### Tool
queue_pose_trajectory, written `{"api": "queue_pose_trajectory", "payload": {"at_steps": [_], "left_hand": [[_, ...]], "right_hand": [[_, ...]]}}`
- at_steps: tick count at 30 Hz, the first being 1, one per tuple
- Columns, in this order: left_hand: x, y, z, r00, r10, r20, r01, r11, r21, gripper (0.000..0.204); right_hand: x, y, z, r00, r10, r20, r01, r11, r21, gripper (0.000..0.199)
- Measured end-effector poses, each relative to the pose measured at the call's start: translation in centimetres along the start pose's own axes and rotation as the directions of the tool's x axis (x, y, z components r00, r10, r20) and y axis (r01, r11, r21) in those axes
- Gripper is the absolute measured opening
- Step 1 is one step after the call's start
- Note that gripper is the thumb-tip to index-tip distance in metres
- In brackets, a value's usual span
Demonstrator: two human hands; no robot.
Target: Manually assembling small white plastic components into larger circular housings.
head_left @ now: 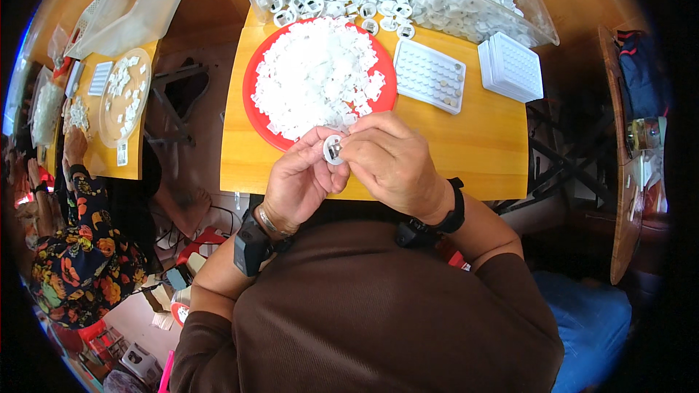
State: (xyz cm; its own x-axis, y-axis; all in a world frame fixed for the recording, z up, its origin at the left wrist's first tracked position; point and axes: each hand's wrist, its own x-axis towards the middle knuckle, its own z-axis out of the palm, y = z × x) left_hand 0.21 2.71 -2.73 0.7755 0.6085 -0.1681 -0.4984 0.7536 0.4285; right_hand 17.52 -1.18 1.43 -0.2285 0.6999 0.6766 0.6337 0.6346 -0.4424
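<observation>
Near the table's front edge, my left hand (302, 182) holds a small round white plastic part (333, 150) with a dark and metallic centre. Its fingers are closed round the rim. My right hand (389, 164) pinches at the right side of the same part; whether a smaller piece sits between those fingertips is hidden. Just beyond both hands lies a red round tray (255, 113) heaped with small white plastic pieces (313, 73). To its right is a white tray (429, 73) with rows of round pockets, a few of them holding small round metallic discs.
A stack of white pocketed trays (512, 67) stands at the table's right. Clear bins (484, 0) full of round white parts line the back. On the left, a co-worker in a flowered top (91, 247) sits at another table (131, 164) bearing white pieces.
</observation>
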Motion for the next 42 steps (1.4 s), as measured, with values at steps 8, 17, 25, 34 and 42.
{"api": "queue_pose_trajectory", "payload": {"at_steps": [8,17,25,34,42], "left_hand": [[-0.7,-0.1,0.0,0.997,-0.019,-0.081,0.040,0.964,0.263,0.021],[-0.9,-0.3,-0.1,0.998,-0.046,-0.047,0.055,0.978,0.200,0.022],[-0.6,-0.5,-0.4,1.000,-0.029,-0.008,0.030,0.989,0.146,0.022],[-0.7,-0.4,-0.2,0.999,-0.034,-0.040,0.042,0.979,0.200,0.026],[-0.6,0.0,-0.2,0.996,-0.059,-0.069,0.068,0.989,0.131,0.030]], "right_hand": [[-0.1,-0.4,-0.9,0.970,0.178,0.168,-0.193,0.978,0.075,0.012],[-0.5,-0.7,-1.3,0.950,0.226,0.217,-0.242,0.969,0.051,0.011],[-0.9,-0.4,-0.8,0.955,0.224,0.195,-0.227,0.974,-0.008,0.010],[-2.3,1.6,-2.3,0.733,0.620,0.281,-0.675,0.609,0.417,0.009],[-5.2,7.7,-7.8,0.736,0.642,-0.214,-0.671,0.653,-0.351,0.016]]}}
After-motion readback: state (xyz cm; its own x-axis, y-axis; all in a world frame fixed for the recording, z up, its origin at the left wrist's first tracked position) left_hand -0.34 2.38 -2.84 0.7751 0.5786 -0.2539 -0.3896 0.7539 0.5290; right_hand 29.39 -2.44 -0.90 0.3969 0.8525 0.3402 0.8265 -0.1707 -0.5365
